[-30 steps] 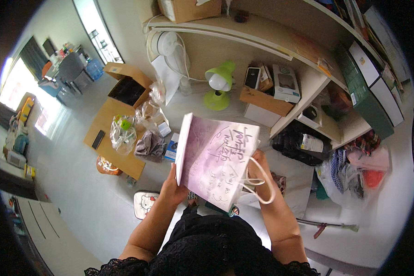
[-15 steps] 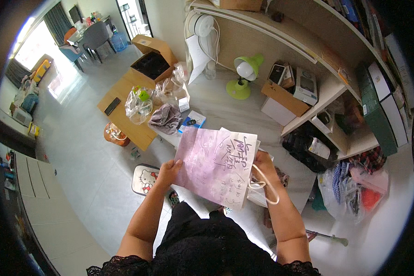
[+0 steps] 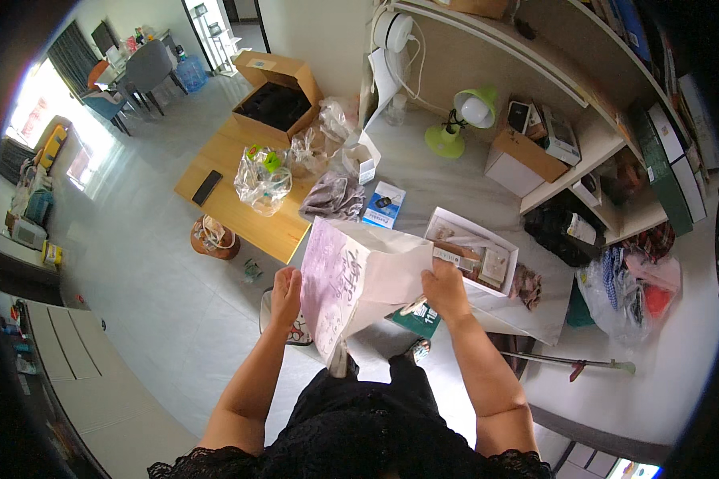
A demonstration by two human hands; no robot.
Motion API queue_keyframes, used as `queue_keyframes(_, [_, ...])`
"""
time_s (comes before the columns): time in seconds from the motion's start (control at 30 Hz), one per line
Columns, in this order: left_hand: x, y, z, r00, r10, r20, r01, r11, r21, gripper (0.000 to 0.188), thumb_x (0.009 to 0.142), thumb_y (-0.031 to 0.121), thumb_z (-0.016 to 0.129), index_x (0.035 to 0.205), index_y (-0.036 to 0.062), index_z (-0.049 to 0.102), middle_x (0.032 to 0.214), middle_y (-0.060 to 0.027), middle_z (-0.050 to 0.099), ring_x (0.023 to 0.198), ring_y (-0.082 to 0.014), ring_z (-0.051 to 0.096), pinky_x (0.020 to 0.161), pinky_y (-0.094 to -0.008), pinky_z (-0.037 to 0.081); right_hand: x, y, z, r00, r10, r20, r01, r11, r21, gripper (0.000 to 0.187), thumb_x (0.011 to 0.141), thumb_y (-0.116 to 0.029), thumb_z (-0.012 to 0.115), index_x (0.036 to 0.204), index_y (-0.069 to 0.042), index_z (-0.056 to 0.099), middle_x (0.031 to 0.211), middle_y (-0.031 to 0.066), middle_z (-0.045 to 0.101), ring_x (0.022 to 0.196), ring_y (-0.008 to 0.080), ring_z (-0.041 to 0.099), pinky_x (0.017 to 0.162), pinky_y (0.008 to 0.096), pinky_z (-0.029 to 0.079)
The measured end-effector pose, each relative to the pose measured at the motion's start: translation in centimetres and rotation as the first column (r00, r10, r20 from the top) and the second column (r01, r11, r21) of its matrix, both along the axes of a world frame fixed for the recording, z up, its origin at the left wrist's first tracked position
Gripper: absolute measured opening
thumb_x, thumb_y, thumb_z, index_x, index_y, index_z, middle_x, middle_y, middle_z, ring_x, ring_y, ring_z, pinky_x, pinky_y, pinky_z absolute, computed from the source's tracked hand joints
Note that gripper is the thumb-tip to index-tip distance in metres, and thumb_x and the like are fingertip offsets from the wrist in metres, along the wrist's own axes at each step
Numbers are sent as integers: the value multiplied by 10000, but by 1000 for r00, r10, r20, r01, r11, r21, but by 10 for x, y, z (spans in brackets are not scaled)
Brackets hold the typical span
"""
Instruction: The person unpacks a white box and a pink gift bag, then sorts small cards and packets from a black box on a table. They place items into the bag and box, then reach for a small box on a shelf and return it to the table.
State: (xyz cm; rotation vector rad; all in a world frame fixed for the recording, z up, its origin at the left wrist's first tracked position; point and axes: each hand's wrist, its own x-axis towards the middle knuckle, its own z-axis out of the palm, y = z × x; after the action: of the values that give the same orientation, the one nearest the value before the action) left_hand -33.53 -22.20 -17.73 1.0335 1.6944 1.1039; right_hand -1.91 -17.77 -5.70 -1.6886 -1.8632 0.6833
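The right hand [image 3: 445, 289] grips the paper bag [image 3: 367, 279] by its right edge, near an open white box [image 3: 477, 230]; the left hand [image 3: 286, 297], fairly flat, is beside its purple face, contact unclear

Right hand [image 3: 446, 289] grips a purple-and-white paper bag [image 3: 383, 267] at its right side. Left hand [image 3: 286, 297], fingers extended together, stands beside the bag's left edge; contact cannot be confirmed. Bag is tilted, handwriting on its purple face. On the grey marbled counter [image 3: 431, 185]: an open white box [image 3: 511, 275] with small packages inside, a blue box [image 3: 385, 205] and a green lamp [image 3: 446, 141]. On the adjoining wooden counter [image 3: 284, 241]: a dark phone [image 3: 207, 188], clear plastic bags [image 3: 262, 189] and an open cardboard box [image 3: 302, 125].
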Motion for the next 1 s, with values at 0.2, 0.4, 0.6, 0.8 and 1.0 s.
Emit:
queue_keyframes(0.2, [12,-30,111,867,-393,-307,444,889,114,994,690,490,765,1432,21,299,1438,-193,355,1257,-346,413,1034,-416,347,-60,-8,-7,999,-54,-5,52,978,-200,293,778,-30,459,1016,19,622,813,283,634,805,475,614,794,509,498])
queue_keyframes(0.4, [4,-37,100,798,-390,-460,285,916,-283,692,745,378,716,1287,17,482,1057,-207,649,955,-358,634,832,-433,492,-84,-20,-23,990,30,138,-22,998,-56,371,806,-27,478,1163,-19,576,1031,306,601,947,477,588,822,525,499])
queue_keyframes(0.6, [-52,-25,76,733,-270,-624,236,962,-138,247,818,153,534,989,37,670,882,-207,672,856,-377,644,792,-459,498,-66,-21,-53,965,77,251,-95,994,61,402,791,-16,488,1178,-75,580,1028,259,630,958,437,604,834,518,496])
queue_keyframes(0.8, [-35,-15,105,913,-271,-307,243,962,-125,358,818,132,526,1143,33,638,755,-204,661,636,-309,650,633,-387,512,-76,-15,-51,979,52,195,-43,998,-50,347,818,-43,475,1127,-85,626,994,238,649,952,413,620,854,484,493])
queue_keyframes(1.0, [-49,2,110,976,-202,-75,185,964,-193,421,777,23,532,1187,-35,607,600,-97,616,485,-111,579,484,-289,459,-53,22,-49,984,145,101,-121,968,-219,333,797,-15,502,1070,-79,683,1013,212,652,952,384,631,843,398,502])
